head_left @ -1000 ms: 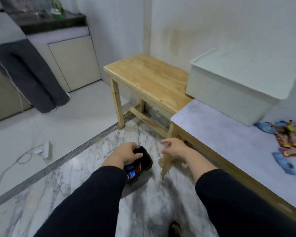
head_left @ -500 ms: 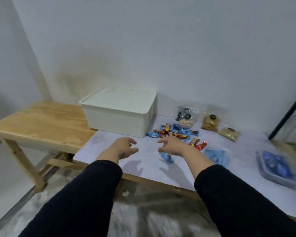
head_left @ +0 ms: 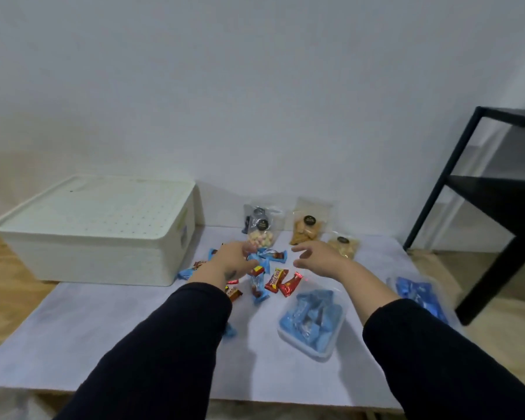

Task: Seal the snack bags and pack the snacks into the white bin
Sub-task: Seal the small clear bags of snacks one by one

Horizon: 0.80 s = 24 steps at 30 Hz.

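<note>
- The snack bags point(head_left: 306, 225) stand in a row at the back of the bench point(head_left: 103, 334), by the wall, their tops pointing up and away.
- They lie straight beyond both hands; the right hand point(head_left: 319, 258) is nearer, just short of the tan ones.
- Its grip is apart, holding nothing.
- The left hand point(head_left: 230, 262) hovers over loose candies point(head_left: 273, 278), fingers curled; whether it pinches one I cannot tell.
- The bin point(head_left: 97, 237) sits left, lid on.

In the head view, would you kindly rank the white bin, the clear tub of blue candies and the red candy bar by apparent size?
1. White bin
2. Clear tub, though it sits nearer the camera
3. Red candy bar
</note>
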Available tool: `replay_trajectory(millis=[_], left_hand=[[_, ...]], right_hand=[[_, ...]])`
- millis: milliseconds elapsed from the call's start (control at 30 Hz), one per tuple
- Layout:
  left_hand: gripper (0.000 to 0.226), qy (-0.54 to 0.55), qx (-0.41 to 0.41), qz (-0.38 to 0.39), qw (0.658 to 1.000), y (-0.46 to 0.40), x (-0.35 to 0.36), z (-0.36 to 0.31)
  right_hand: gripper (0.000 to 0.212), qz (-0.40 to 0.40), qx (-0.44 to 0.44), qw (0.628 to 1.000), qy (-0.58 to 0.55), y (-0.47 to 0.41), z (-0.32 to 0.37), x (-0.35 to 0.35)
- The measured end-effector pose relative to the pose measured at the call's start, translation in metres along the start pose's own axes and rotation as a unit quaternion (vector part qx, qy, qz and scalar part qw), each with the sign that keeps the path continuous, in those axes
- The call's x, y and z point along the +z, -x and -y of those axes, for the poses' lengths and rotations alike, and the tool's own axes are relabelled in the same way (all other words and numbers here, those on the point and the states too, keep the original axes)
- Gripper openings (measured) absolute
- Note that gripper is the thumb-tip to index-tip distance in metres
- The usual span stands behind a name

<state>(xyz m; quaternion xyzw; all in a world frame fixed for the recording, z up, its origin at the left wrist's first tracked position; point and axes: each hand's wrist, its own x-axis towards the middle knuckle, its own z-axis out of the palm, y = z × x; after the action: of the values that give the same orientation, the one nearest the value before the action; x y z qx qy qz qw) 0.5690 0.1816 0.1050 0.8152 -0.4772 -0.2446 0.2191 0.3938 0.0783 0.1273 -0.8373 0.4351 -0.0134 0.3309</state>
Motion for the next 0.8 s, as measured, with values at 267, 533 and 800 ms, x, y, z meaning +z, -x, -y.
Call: replay_trajectory(millis=[267,533,800], left_hand=[[0.04,0.034,0.007,-0.001,0.999,-0.117,-0.018,0.015],[0.056,0.115,-0.042,-0.022,0.992,-0.201,-0.005,0.037],[0.052,0.233,-0.085,-0.051,0.967,-0.254,0.018,0.039]], right_hand=[[0.044,-0.041,0.025,0.998,-0.032,-0.107,-0.005,-0.016],[0.048,-0.076,0.09,0.984,-0.133,-0.199,-0.018,0.002],[0.047,-0.137,0.115,0.942,-0.283,-0.261,-0.012,0.014]])
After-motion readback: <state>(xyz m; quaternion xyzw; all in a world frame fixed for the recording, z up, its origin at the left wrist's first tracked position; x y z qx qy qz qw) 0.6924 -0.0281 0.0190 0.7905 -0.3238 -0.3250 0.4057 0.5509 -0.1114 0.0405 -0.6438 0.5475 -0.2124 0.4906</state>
